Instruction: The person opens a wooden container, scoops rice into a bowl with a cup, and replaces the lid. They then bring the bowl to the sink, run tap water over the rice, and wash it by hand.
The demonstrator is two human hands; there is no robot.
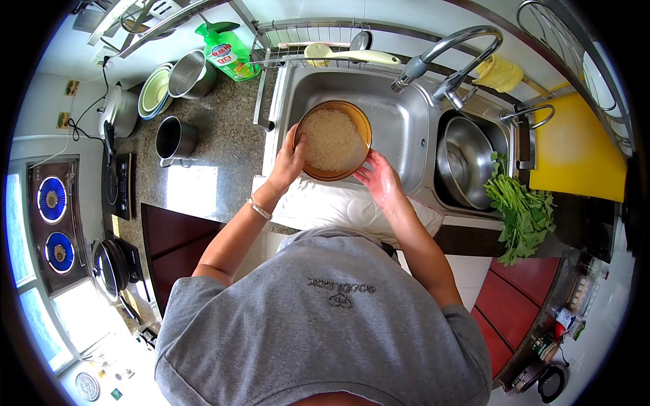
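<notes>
An amber glass bowl (366,128) of pale rice grains (330,139) is held over the front left of the large sink basin (399,115). My left hand (290,162) grips its left rim, thumb on top and the other fingers hidden beneath. At the lower right rim, my right hand (380,179) supports the bowl with its fingertips, palm turned partly up. Some whitish liquid seems to lie at the bowl's lower right. Below the bowl, a white cloth (332,206) is draped along the sink's front edge.
A chrome faucet (467,34) arches above the divider. The smaller basin holds a steel bowl (467,162), with leafy greens (521,213) beside it. A steel pot (177,139), green detergent bottle (227,51) and stacked bowls (154,91) stand left. A wire rack (305,40) runs behind.
</notes>
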